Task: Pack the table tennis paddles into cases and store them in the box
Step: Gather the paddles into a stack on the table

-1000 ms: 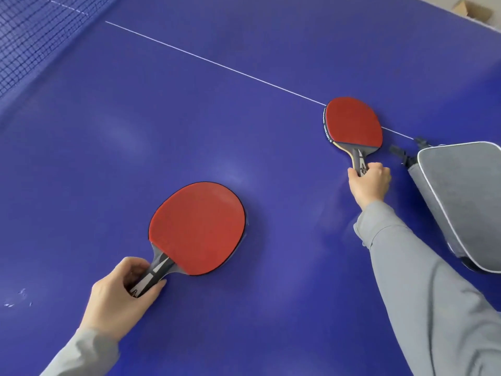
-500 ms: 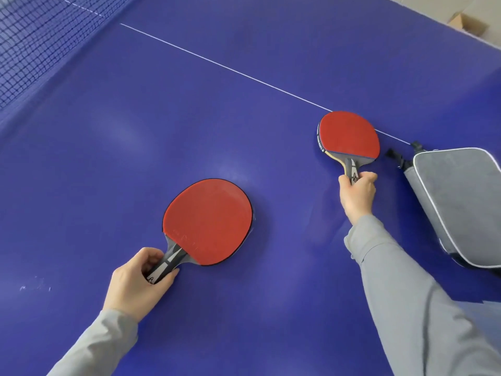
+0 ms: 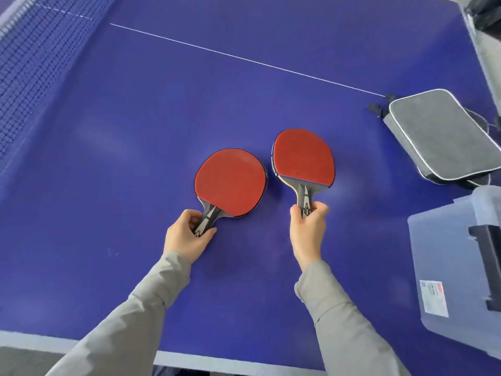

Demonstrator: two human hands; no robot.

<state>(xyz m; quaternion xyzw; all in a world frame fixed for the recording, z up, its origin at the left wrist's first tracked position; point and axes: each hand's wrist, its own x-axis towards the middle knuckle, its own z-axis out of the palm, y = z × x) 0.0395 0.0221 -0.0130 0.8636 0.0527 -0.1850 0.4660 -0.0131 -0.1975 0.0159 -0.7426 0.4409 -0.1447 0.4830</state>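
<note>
Red-faced paddles are both in your hands: your left hand (image 3: 187, 234) is gripping the left paddle (image 3: 230, 183) by its handle, your right hand (image 3: 307, 226) the right paddle (image 3: 303, 158). Neither is cased yet. The grey case (image 3: 439, 137) is lying on the blue surface (image 3: 135, 131), its contents hidden; nothing is showing through the translucent box (image 3: 447, 267).

- The blue counter (image 3: 135, 158) fills nearly the whole view, with soft pale glare across its surface.
- A thin white line (image 3: 244, 59) runs diagonally across it.
- A dark net (image 3: 29, 63) stands at far left.
- A white band (image 3: 32, 341) edges the near side.
</note>
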